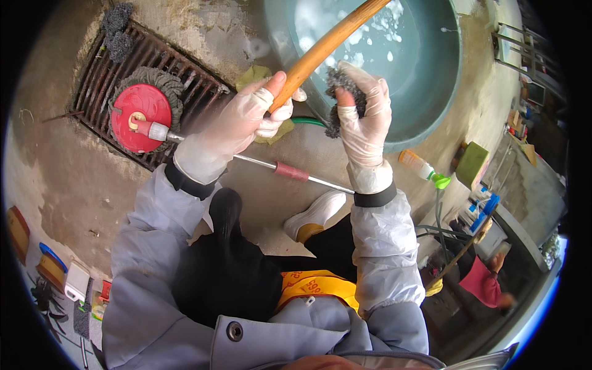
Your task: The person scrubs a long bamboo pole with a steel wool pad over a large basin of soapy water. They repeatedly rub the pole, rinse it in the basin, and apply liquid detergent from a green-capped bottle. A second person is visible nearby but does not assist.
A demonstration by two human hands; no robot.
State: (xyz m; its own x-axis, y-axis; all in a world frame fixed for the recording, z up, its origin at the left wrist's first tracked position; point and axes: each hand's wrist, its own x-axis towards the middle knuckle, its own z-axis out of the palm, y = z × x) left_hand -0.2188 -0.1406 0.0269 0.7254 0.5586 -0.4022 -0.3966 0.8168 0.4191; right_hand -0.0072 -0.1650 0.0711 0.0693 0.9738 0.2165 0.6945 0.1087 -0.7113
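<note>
My left hand (249, 113), in a thin whitish glove with a bare thumb tip, grips the lower end of a curved wooden handle (330, 39). The handle slants up to the right over a large green-blue plastic tub (416, 92) holding water with suds; its far end is out of view. Pinched in my right hand (365, 106), also gloved, is a dark grey scouring pad (352, 92), near the tub's lower left rim and apart from the handle. A thumb tip shows bare there too.
A mop with a red disc head (141, 118) lies on a rusty floor grate (196, 88), its pole crossing below my hands. Grey scouring pads (118, 39) sit at the grate's corner. Right are a spray bottle (416, 165), a green block (471, 164) and another person in red (481, 282).
</note>
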